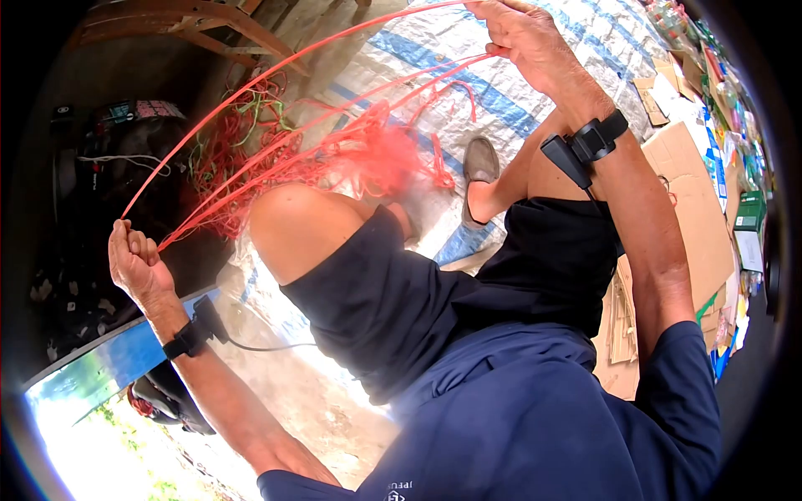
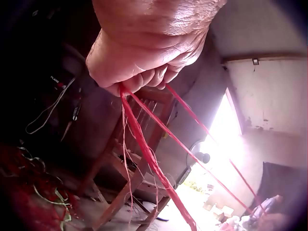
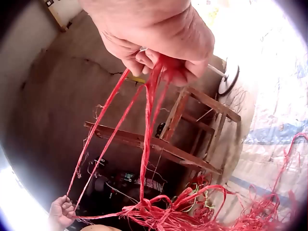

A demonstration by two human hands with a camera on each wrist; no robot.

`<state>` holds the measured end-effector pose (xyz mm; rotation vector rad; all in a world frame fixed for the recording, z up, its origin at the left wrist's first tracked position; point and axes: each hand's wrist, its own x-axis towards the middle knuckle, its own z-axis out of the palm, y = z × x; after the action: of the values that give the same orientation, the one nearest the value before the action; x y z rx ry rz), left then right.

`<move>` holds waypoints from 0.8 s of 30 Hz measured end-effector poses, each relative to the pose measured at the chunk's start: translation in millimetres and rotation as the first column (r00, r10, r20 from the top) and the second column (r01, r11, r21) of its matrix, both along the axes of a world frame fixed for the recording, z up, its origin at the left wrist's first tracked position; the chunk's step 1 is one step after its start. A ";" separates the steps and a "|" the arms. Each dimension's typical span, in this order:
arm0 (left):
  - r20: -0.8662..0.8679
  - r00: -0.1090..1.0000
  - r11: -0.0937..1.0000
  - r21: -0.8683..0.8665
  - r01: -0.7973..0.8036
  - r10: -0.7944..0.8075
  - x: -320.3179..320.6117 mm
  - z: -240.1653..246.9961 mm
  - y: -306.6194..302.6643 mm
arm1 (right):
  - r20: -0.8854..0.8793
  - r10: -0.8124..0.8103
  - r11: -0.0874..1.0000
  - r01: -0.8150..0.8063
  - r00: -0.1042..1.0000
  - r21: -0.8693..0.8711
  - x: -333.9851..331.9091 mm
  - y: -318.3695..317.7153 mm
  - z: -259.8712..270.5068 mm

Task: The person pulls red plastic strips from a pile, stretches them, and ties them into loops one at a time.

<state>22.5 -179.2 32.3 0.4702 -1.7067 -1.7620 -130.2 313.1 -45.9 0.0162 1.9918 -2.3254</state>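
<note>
Long red plastic strings (image 1: 276, 75) stretch between my two hands, held apart and raised. My left hand (image 1: 134, 255) grips one end of the strands at the left; in the left wrist view the left hand (image 2: 144, 72) has its fingers curled round the red strings (image 2: 144, 144). My right hand (image 1: 518, 33) pinches the other end at the top; the right wrist view shows the right hand (image 3: 163, 57) closed on several red strings (image 3: 149, 125). A tangled heap of red string (image 1: 368, 154) lies beyond my bare knee (image 1: 292, 221) on the ground.
A woven white-and-blue sack sheet (image 1: 468, 92) covers the ground. A wooden frame (image 1: 184, 25) stands at the back left, beside dark clutter (image 1: 92, 167). Flattened cardboard (image 1: 693, 192) and packaging lie at the right. My shoe (image 1: 480, 163) rests on the sheet.
</note>
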 end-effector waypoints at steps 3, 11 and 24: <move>0.032 0.999 0.993 -0.116 -0.028 0.032 -1.5 -4.1 -0.3 | 0.110 0.032 0.942 0.007 0.993 -0.335 -7.6 0.4 -5.9; 0.054 0.999 0.998 -0.064 0.006 -0.002 -1.7 -12.9 -1.0 | 0.071 0.166 0.828 -0.100 0.984 -0.551 -11.7 5.5 -1.0; 0.039 0.997 0.990 0.122 0.067 -0.072 3.8 -22.2 -33.2 | -0.222 0.034 0.859 0.084 0.975 0.505 -6.0 16.6 18.0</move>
<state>26.2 -212.5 10.1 0.5102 -1.6707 -1.9260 -136.2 329.7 -27.9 -0.1972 2.6801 -1.7985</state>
